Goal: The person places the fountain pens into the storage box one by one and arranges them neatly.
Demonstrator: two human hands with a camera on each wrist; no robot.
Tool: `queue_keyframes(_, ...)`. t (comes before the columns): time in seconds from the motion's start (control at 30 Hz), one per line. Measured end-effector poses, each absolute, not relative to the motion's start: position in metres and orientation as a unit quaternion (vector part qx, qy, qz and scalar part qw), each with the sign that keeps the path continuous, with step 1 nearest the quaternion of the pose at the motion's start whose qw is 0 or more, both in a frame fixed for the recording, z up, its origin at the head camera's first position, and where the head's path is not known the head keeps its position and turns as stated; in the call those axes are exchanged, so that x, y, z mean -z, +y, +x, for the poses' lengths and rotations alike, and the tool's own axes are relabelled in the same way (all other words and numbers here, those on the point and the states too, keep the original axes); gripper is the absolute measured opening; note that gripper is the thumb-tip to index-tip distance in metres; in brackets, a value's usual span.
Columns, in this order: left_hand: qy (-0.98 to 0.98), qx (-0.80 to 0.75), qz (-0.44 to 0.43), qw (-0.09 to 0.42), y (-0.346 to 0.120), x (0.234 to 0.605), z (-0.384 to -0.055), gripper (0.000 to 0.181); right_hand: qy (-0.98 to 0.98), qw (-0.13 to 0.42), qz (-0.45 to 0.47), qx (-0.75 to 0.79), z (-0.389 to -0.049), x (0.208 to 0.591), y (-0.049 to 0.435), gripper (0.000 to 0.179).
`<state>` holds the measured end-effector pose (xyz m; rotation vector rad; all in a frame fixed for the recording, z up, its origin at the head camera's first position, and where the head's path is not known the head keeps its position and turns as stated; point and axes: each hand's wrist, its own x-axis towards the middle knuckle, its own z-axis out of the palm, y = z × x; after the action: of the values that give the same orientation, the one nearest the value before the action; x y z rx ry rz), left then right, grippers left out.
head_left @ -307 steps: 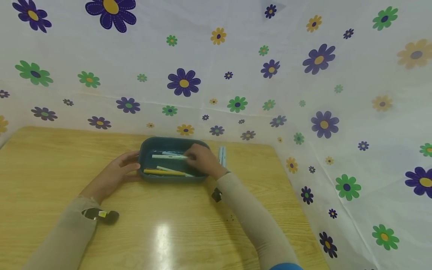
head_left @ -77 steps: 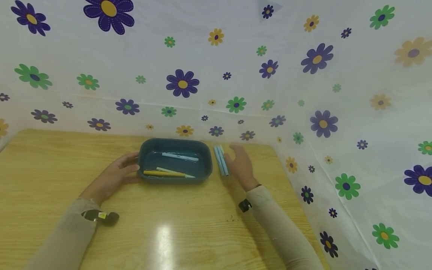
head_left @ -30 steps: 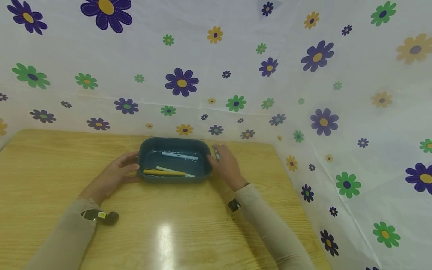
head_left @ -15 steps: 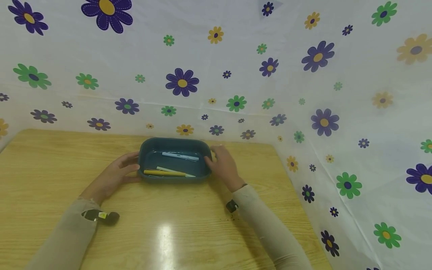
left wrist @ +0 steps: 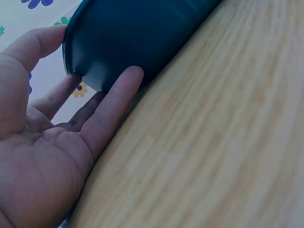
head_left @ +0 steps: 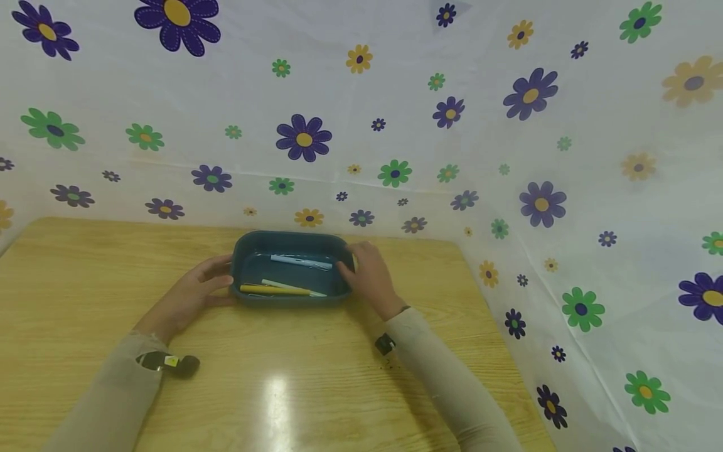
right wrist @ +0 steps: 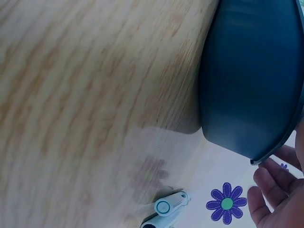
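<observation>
A dark teal rectangular plastic box (head_left: pixel 294 301) sits at the back of the table between both hands. Inside it lie light blue pens (head_left: pixel 301 261), a yellow pen (head_left: pixel 275 289) and a slim pale green pen (head_left: pixel 282 284). My left hand (head_left: pixel 194 292) touches the box's left end with extended fingers, the thumb (left wrist: pixel 45 40) at the rim and the lowest fingertip against the outer wall. My right hand (head_left: pixel 373 276) holds the box's right rim, thumb over the inside and fingers (right wrist: pixel 273 185) curled at the outer corner. Its fingers hold no pen in the right wrist view.
Light blue pens (right wrist: pixel 164 206) lie on the table to the right of the box, hidden behind my right hand in the head view. A white flowered cloth (head_left: pixel 339 125) hangs behind and along the right of the wooden table (head_left: pixel 237 376).
My right hand went from the box's interior to the pens beside it, then left onto the box's right rim. Fewer pens lie in the box than ten seconds ago. The left hand stays put.
</observation>
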<state>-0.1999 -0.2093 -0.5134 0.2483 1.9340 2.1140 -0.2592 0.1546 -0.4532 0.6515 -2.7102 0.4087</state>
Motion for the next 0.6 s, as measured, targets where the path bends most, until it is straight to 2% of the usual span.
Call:
queue_keyframes(0.37, 0.664, -0.732, 0.074, 0.136, -0.21, 0.512, -0.2, 0.064, -0.932, 0.13, 0.325, -0.098, -0.258, 0.445, 0.141, 0.034)
queue_keyframes(0.5, 0.665, -0.73, 0.077, 0.135, -0.21, 0.513, -0.199, 0.065, -0.924, 0.085, 0.359, -0.099, -0.256, 0.441, 0.133, 0.032)
queue_keyframes(0.6, 0.667, -0.728, 0.08, 0.134, -0.21, 0.514, -0.199, 0.065, -0.925, 0.032, 0.361, -0.11, -0.256, 0.44, 0.126, 0.033)
